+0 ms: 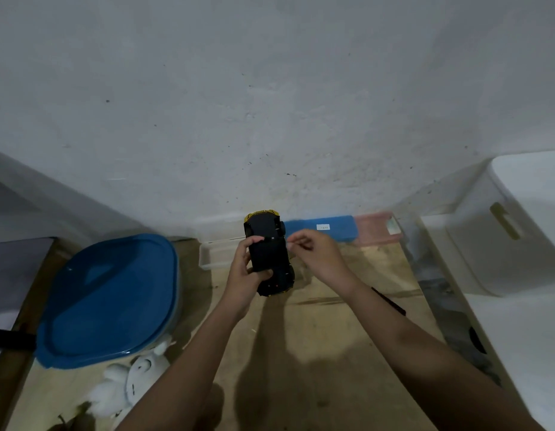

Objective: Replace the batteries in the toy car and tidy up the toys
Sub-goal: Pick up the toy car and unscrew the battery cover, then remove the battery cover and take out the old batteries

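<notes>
Upturned toy car point(267, 255) gripped in left hand point(243, 279), right hand point(316, 255) just beside

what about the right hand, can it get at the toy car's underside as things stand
Probably yes: the left hand holds the toy car underside up, leaving its middle bare, and the right hand is close beside it with nothing between.

The left hand point(242, 275) grips the car point(268, 253) above the table's point(332, 337) far edge, black underside up. The right hand point(316, 256) is just beside it with fingertips drawn together, on what is unclear. A blue-lidded tub point(108, 300) sits at the left edge, a white plush point(133, 377) nearer, and a blue box point(319, 227) and a pink box point(375, 230) line the far edge.
</notes>
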Demonstrator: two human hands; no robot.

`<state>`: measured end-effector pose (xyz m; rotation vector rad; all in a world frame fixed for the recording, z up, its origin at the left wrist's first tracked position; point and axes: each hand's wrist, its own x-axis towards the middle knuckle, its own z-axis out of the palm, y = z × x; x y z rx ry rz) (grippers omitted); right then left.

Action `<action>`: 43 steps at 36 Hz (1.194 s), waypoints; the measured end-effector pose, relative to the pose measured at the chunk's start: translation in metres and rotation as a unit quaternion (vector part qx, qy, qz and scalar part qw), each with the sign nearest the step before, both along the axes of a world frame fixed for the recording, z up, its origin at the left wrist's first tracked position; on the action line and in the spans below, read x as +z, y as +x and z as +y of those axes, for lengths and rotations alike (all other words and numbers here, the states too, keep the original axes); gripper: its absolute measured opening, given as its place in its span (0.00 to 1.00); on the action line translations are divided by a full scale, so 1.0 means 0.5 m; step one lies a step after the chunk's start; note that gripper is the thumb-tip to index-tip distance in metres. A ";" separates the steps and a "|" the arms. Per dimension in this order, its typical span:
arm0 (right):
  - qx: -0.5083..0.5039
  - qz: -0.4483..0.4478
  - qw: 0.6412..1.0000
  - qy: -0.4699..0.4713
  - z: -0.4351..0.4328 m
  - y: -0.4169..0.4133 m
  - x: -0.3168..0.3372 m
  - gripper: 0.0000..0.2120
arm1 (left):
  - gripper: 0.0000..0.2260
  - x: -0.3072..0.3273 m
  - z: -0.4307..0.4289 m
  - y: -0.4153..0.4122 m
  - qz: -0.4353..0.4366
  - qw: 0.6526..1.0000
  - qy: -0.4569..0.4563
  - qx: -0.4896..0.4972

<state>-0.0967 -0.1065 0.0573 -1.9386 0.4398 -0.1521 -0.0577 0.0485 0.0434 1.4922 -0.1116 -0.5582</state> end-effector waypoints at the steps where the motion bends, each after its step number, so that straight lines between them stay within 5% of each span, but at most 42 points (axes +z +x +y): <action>1: -0.001 0.003 1.000 0.002 0.005 0.007 -0.001 0.04 | 0.30 0.001 0.002 0.000 -0.002 1.000 -0.003 -0.004; 21: -0.005 0.024 0.998 0.062 0.003 0.012 0.031 0.04 | 0.35 0.012 0.010 -0.009 -0.013 0.999 -0.005 -0.041; 29: -0.064 0.015 0.996 0.055 -0.069 -0.016 0.041 0.07 | 0.37 0.011 0.039 0.021 -0.004 1.000 0.005 0.030; 34: -0.050 0.130 0.990 -0.038 -0.109 -0.068 -0.029 0.11 | 0.37 0.022 0.054 0.040 -0.005 0.998 -0.015 0.066; 38: -0.073 0.226 0.971 -0.013 -0.109 -0.107 -0.112 0.16 | 0.37 0.024 0.060 0.045 -0.005 0.997 -0.022 0.076; 43: -0.062 0.271 0.960 -0.016 -0.089 -0.123 -0.130 0.07 | 0.36 0.029 0.057 0.039 -0.006 0.997 -0.025 0.073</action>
